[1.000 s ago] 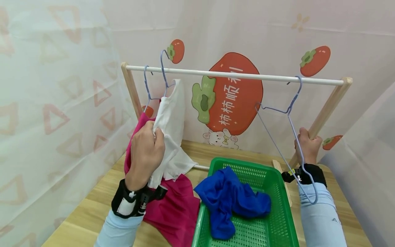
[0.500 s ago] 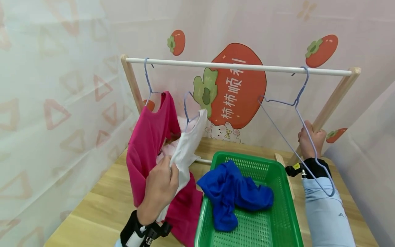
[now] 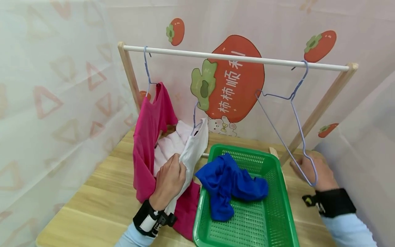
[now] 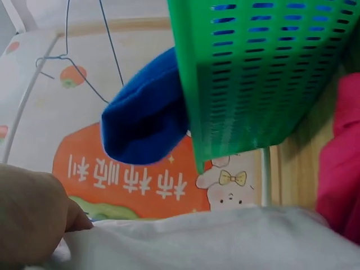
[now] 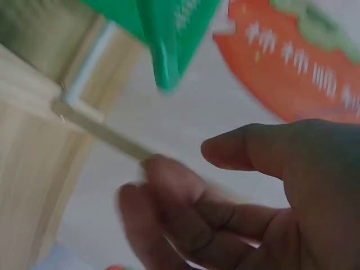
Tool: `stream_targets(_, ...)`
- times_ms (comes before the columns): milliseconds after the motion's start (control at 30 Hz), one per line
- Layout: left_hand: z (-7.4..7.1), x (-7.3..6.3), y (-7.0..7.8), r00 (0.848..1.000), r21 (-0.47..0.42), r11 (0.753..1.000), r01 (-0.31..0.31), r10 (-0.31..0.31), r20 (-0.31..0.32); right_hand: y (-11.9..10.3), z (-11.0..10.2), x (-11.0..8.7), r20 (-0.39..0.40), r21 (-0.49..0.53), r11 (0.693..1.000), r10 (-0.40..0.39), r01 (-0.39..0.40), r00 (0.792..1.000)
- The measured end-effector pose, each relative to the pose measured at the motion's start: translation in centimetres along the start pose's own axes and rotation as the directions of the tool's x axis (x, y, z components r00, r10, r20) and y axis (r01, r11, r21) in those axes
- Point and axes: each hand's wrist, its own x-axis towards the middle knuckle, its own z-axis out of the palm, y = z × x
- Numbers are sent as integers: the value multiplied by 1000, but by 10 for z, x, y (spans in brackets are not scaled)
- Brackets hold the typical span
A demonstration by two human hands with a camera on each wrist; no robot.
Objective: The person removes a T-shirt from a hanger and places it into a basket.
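Observation:
My left hand grips the edge of a white shirt, holding it low beside the basket. A blue wire hanger pokes out of its neck, with the hook off the rail. Just left of it, a magenta shirt hangs by its own hanger from the white rail. My right hand is off the rack's wooden post, partly behind a bare blue hanger. In the right wrist view its thumb stands apart from loosely bent fingers, with nothing between them.
A green basket stands between my arms, with a crumpled blue garment draped in it and over its left rim. The wooden table runs out to the left. A printed cloth backdrop closes off the back.
My left hand has brought the white shirt and its hanger down and right, away from the rail and the magenta shirt. My right hand has let go of the post and dropped lower.

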Motion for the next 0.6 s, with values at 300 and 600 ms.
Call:
stream_targets(300, 2, 4, 24, 999, 18, 1000, 26, -27, 43, -156, 32, -29, 131, 76, 975, -220, 211, 967)
stream_targets(600, 12, -12, 50, 999, 35, 998, -42, 41, 11, -248, 53, 49, 98, 372, 924, -137, 91, 986)
